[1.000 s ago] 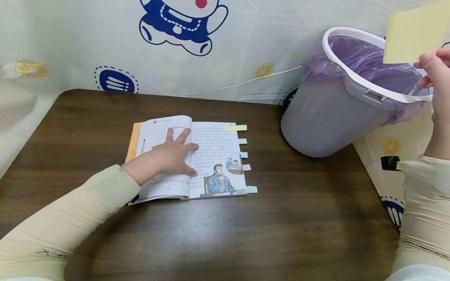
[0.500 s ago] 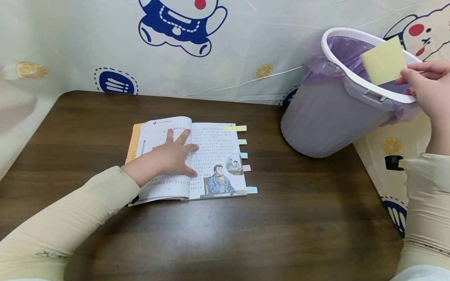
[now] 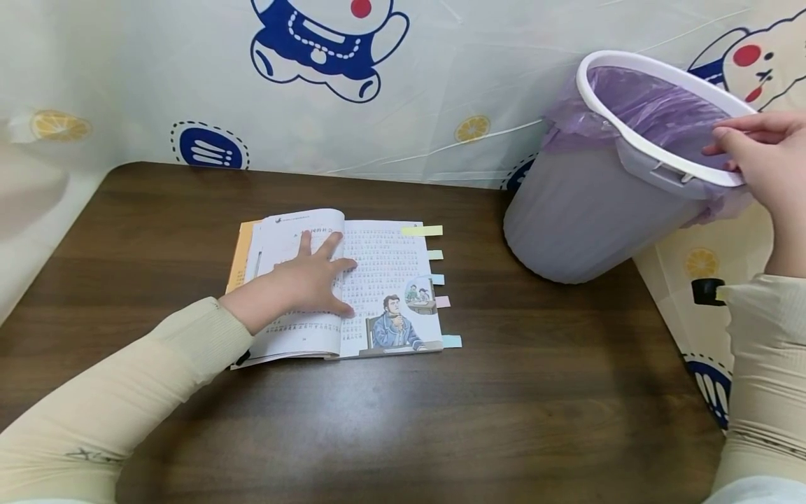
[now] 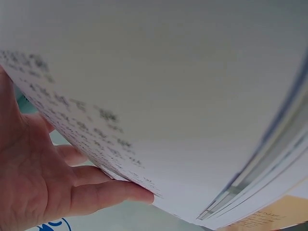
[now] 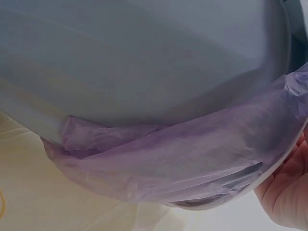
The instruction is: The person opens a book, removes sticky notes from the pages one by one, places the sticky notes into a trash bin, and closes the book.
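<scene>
Purple-lined bin (image 3: 585,203) rim under right hand (image 3: 765,157); left hand (image 3: 308,280) flat on book (image 3: 378,280).

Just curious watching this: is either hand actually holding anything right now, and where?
Nothing is gripped. The left hand presses flat on the open book; the right hand hovers empty over the bin.

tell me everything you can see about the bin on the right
The bin is a round pale grey plastic pail with a white rim and a small handle lug on its near side. A thin purple bag lines it, folded out under the rim. It leans tilted, mouth turned toward the person, its base at the right rear corner of the dark wooden table, its back against the printed cloth. The right hand hovers at its rim, fingers relaxed. No contents show inside.
</scene>
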A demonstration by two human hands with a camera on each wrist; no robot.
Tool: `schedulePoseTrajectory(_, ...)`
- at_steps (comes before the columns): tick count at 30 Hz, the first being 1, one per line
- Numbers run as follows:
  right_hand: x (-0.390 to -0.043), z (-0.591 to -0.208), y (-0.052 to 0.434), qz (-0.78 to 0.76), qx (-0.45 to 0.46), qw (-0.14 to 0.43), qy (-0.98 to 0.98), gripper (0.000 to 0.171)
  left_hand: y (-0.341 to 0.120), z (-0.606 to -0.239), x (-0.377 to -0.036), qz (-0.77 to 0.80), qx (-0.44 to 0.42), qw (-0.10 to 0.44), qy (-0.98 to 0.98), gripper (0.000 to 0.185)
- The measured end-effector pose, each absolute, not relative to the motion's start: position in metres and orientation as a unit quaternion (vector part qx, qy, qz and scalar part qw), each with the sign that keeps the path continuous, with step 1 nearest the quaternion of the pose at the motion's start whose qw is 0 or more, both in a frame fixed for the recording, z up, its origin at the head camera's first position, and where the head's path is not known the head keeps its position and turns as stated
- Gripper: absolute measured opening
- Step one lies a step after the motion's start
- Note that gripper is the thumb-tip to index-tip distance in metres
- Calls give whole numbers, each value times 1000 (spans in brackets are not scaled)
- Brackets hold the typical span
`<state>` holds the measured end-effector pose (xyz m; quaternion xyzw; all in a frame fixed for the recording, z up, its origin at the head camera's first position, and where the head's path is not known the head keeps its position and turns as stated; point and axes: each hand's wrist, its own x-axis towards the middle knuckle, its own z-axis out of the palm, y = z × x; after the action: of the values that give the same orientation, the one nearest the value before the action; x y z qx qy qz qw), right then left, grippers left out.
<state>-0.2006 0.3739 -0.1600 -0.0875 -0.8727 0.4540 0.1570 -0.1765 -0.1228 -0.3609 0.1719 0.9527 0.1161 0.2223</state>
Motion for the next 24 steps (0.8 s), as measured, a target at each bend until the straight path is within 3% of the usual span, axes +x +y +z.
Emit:
schedulePoseTrajectory(8,-199,-154,366,457,-57,167,-872,39,-121,-361,-176,120,170,227,952,90)
schedulePoseTrajectory(18,-192,-143,331,425,-7,249,-870,28,-121,-361,-175,120,173,223,952,90)
schedulePoseTrajectory(24,-190,-137,308,396,24,250,-883,16,-123,-361,-175,118,173,223,952,89)
